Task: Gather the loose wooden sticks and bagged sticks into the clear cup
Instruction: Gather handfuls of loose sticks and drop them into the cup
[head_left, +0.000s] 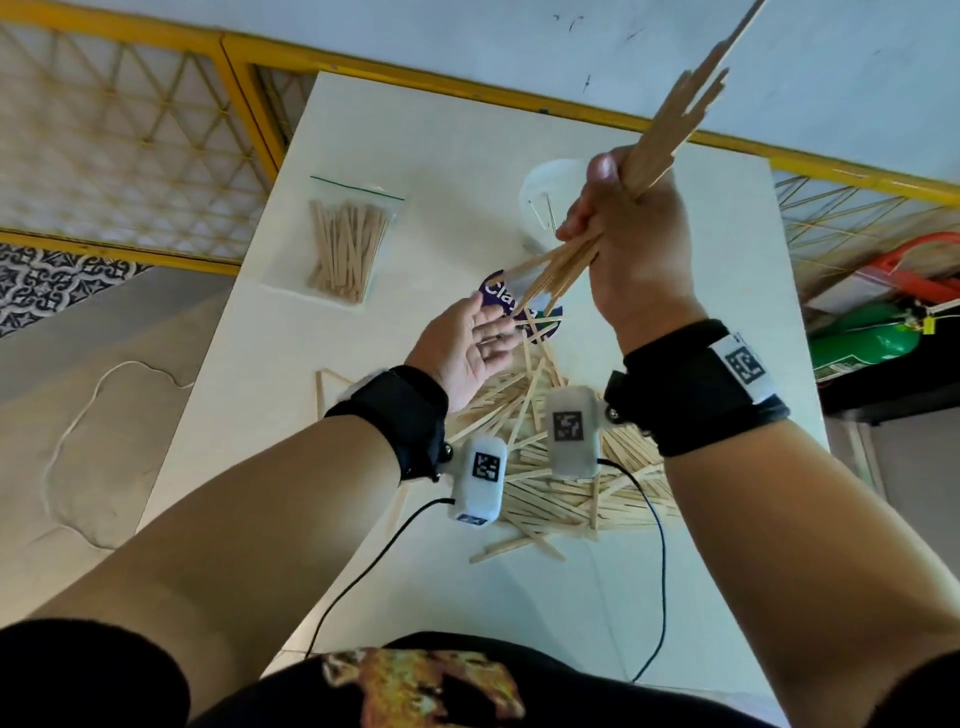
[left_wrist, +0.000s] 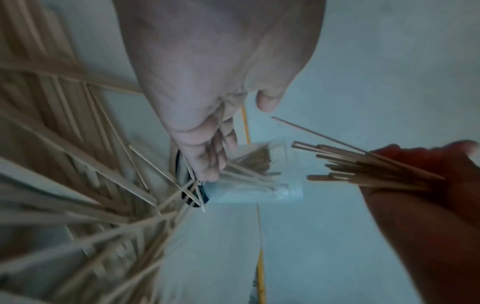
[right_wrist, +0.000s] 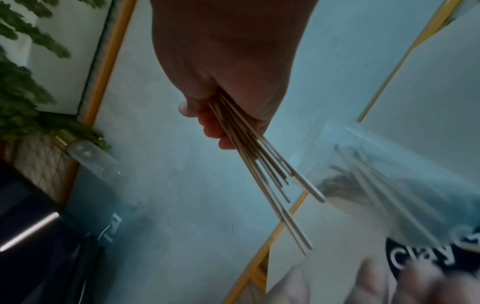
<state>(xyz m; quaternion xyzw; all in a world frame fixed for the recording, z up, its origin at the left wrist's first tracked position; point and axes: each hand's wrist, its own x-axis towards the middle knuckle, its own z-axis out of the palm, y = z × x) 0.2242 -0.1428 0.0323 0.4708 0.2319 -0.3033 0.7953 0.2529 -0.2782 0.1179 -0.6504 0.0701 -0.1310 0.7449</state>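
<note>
So, mid-load: right hand clenches a bundle of wooden sticks, raised at upper right, above the clear cup.
Left hand hangs relaxed, empty, mid-frame; next, probably tip them in, then the pile and bagged sticks.

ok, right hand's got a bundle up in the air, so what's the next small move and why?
Probably lower the right hand so the bundle of sticks drops end-first into the clear cup. The grip is already raised right by the cup, the cup holds only a few sticks, and the left hand is open.
</note>
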